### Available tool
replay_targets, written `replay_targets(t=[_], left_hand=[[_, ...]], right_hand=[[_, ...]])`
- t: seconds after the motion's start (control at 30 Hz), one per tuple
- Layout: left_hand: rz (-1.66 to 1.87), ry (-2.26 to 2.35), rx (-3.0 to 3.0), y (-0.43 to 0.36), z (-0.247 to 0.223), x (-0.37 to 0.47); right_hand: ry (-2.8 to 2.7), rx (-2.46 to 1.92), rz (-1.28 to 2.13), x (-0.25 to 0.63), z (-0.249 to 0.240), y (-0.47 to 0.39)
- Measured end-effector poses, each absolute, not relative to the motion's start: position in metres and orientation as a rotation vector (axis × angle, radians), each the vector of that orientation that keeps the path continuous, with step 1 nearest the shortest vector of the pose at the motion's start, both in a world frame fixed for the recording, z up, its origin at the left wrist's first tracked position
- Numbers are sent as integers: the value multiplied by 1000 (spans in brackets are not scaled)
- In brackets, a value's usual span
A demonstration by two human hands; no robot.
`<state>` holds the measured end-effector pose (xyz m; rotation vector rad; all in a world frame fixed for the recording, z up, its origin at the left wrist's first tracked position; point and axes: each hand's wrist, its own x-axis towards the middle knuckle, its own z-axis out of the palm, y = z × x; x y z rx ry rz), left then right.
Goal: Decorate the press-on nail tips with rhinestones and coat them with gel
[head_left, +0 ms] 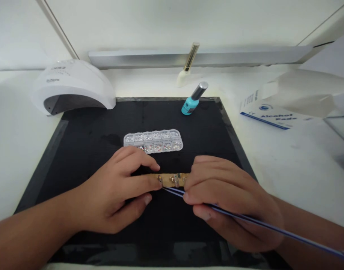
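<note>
A narrow tan strip [168, 180] with small shiny ornaments on it lies across the middle, between my hands. My left hand [118, 187] steadies its left part, with the index finger pressed on it and the thumb just below. In my right hand [228, 198], thumb and fingers pinch a pair of long blue tweezers [253, 221]. The two thin tips reach the strip's lower edge beside my left index finger; whether they hold anything is too small to tell. My right fingers cover the strip's right end. Just beyond, a clear rhinestone case [153, 141] shows its small compartments, partly behind my left hand.
A black mat [98, 135] covers the work surface. A turquoise nail polish bottle [190, 105] stands near its far edge, with a cream bottle [184, 77] behind. At far left sits a white nail lamp [76, 84]; at right, an alcohol pads box [273, 108].
</note>
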<state>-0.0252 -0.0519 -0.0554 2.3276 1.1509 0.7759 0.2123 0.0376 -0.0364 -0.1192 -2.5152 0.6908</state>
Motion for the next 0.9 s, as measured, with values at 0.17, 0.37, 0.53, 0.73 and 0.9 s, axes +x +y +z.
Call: replay_targets(t=[0.17, 0.37, 0.53, 0.73, 0.9], left_hand=[[780, 1130, 2331, -52, -55, -25], [786, 1124, 2330, -52, -54, -24], [785, 1124, 2353, -53, -54, -25], [789, 1124, 2371, -52, -56, -24], [792, 1126, 2383, -52, -56, -24]], right_hand=[[-2497, -104, 684, 213, -39, 39], [-2509, -134, 700, 213, -40, 39], [-2515, -123, 690, 213, -37, 39], [-2506, -121, 708, 213, -37, 39], [-2501, -114, 708, 212, -37, 39]])
